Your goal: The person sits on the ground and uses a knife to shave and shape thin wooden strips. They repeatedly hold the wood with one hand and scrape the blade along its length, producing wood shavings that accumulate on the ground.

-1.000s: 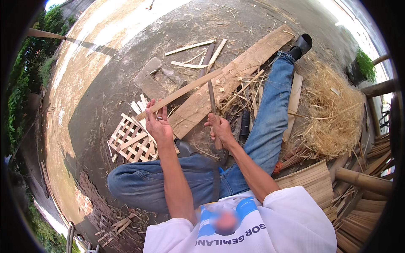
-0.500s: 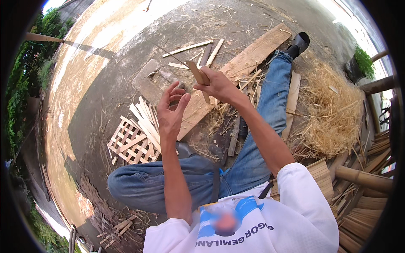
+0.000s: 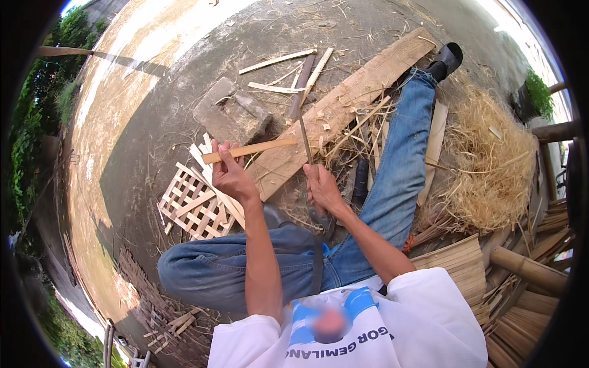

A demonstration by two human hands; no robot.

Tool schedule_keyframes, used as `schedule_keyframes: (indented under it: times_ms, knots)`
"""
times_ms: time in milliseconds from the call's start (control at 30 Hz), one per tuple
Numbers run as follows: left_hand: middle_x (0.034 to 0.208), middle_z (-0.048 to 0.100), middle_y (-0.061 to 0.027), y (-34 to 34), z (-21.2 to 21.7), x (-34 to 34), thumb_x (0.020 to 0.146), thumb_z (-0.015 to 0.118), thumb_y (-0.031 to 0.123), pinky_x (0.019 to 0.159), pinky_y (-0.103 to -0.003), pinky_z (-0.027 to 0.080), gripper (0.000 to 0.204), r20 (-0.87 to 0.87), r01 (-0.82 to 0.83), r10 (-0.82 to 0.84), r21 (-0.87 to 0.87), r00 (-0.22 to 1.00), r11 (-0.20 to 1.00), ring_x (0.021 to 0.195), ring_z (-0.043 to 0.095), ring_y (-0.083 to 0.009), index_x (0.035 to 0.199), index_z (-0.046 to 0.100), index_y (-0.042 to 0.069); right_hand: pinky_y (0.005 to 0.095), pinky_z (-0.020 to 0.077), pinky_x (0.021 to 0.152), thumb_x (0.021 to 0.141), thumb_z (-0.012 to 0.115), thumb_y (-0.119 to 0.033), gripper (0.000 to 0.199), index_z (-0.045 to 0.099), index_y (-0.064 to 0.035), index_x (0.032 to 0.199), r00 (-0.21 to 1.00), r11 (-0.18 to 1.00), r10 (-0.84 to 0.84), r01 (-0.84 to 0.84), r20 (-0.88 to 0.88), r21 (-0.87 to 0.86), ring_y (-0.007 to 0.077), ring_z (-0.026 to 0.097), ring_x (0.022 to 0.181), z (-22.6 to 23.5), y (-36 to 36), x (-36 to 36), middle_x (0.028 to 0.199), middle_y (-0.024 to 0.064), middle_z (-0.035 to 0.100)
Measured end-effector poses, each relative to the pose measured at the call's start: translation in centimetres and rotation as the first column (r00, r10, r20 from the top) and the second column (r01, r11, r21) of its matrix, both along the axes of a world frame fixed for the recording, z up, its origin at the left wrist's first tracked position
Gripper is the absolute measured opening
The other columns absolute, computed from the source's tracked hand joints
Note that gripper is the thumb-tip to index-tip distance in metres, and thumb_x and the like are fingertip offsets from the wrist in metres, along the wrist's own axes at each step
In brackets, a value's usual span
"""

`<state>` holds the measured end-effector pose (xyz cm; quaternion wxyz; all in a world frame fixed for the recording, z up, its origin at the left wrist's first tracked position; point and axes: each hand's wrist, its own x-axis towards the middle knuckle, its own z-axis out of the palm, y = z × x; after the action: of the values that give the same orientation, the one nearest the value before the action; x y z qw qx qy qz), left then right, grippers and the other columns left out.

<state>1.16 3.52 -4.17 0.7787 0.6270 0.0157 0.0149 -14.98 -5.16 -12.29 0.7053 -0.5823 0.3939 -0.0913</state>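
My left hand is closed around one end of a flat bamboo strip, which points right across the wooden plank. In my right hand is a knife with a long narrow blade, held by its lower end and pointing away from me. The strip's far end meets or lies very close to the blade; I cannot tell if they touch. Below my left hand are a woven bamboo lattice and several pale loose strips.
A stone block lies beyond my left hand, with cut strips farther off. My outstretched leg runs along the plank's right. Beside it lie a black-handled tool and a big heap of shavings. Bamboo poles stand at right.
The bamboo strip has passed from my right hand to my left, which was open before. My right hand has moved down and toward me, turning the knife more upright in the view.
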Motion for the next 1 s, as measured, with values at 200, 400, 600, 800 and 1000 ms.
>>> schedule_keyframes:
  times_ms: [200, 400, 600, 800, 1000]
  knots:
    - [0.129, 0.065, -0.0180, 0.2, -0.2, -0.1, 0.105, 0.060, 0.019, 0.086, -0.039, 0.062, 0.042, 0.032, -0.029, 0.027, 0.060, 0.999, 0.998, 0.110, 0.069, -0.0287, 0.144, 0.056, 0.003, 0.0385, 0.0485, 0.050, 0.105, 0.054, -0.044, 0.048, 0.054, 0.0013, 0.090, 0.977, 0.979, 0.205, -0.205, 0.061, -0.014, 0.0210, 0.062, 0.053, 3.7, 4.5, -0.3, 0.064, 0.0117, 0.056]
    - [0.139, 0.060, -0.0143, 0.3, 0.0, -0.2, 0.105, 0.059, 0.021, 0.087, -0.042, 0.063, 0.043, -0.004, -0.023, 0.023, 0.054, 1.000, 0.998, 0.118, 0.066, -0.0286, 0.145, 0.055, 0.004, 0.0448, 0.0435, 0.058, 0.104, 0.057, -0.039, 0.043, 0.054, 0.0017, 0.089, 0.990, 0.949, 0.134, -0.140, -0.041, -0.281, 0.0273, 0.061, 0.059, -1.9, 4.0, 0.3, 0.065, 0.0186, 0.054]
    - [0.140, 0.060, -0.0127, 0.4, -0.1, 0.3, 0.106, 0.057, 0.023, 0.088, -0.045, 0.063, 0.042, 0.019, -0.020, 0.018, 0.067, 1.000, 0.998, 0.121, 0.065, -0.0291, 0.144, 0.055, 0.005, 0.0432, 0.0424, 0.059, 0.104, 0.057, -0.038, 0.046, 0.054, 0.0027, 0.083, 0.994, 0.963, 0.105, -0.106, -0.017, -0.246, 0.0249, 0.046, 0.056, -1.4, 4.1, -0.6, 0.062, 0.0178, 0.047]
    - [0.138, 0.062, -0.0146, 0.5, -0.1, 0.4, 0.105, 0.059, 0.025, 0.090, -0.046, 0.061, 0.044, -0.014, -0.013, 0.014, 0.068, 1.000, 0.998, 0.122, 0.065, -0.0289, 0.143, 0.056, 0.004, 0.0455, 0.0436, 0.059, 0.104, 0.058, -0.036, 0.043, 0.054, 0.0027, 0.085, 0.983, 0.930, 0.180, -0.182, -0.037, -0.320, 0.0371, 0.051, 0.059, 0.0, 3.8, 0.1, 0.065, 0.0212, 0.053]
    - [0.136, 0.064, -0.0140, 0.8, -0.1, 0.6, 0.106, 0.058, 0.027, 0.092, -0.045, 0.058, 0.045, -0.039, -0.013, 0.015, 0.054, 0.999, 0.998, 0.121, 0.066, -0.0278, 0.145, 0.055, 0.005, 0.0487, 0.0438, 0.062, 0.103, 0.059, -0.038, 0.044, 0.055, 0.0021, 0.086, 0.978, 0.950, 0.128, -0.169, -0.163, -0.265, 0.0417, 0.054, 0.062, -2.2, 2.6, -0.7, 0.067, 0.0250, 0.055]
